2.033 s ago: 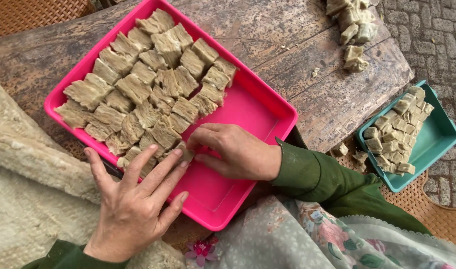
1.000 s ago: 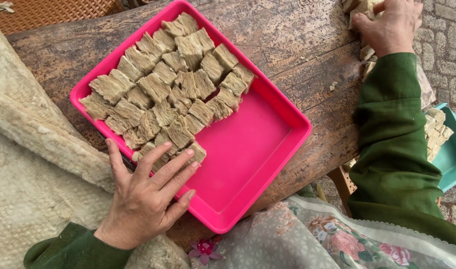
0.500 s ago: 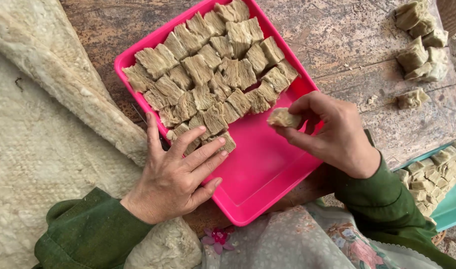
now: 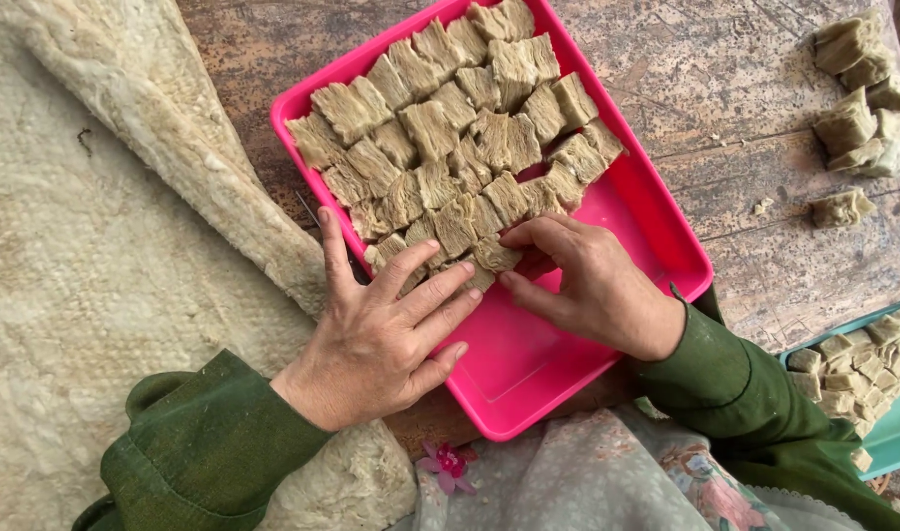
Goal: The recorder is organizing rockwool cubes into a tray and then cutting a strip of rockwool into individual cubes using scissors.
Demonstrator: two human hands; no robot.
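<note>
Pressing our right hand point(image 4: 598, 285) down inside the shallow bright-pink rectangular plastic tray point(image 4: 529, 379), we have its fingers point(image 4: 537, 236) curled loosely around one tan, fibrous, roughly cut block point(image 4: 494, 256), thumb below it and fingertips over its top, so the block is pinched rather than lying free. That block sits at the near edge of the packed rows of tan fibrous blocks point(image 4: 450, 128) that fill the far half of the tray, and its long axis runs roughly across the tray, in line with the row it adjoins. Our left hand point(image 4: 381, 334) lies flat and spread wide over the tray's left rim, holding nothing, its fingertips touching the end blocks of that same row just beside the pinched piece. The right hand is plainly the nearer one to the block. Toward us from the rows, the tray floor shows bare pink. Right of the tray, loose blocks point(image 4: 858, 93) lie well apart on the weathered wooden surface point(image 4: 755, 79), and a teal plastic tray point(image 4: 898, 433) with more pieces sits at its lower right. Left of the pink tray lies a cream woolly fleece point(image 4: 96, 246).
</note>
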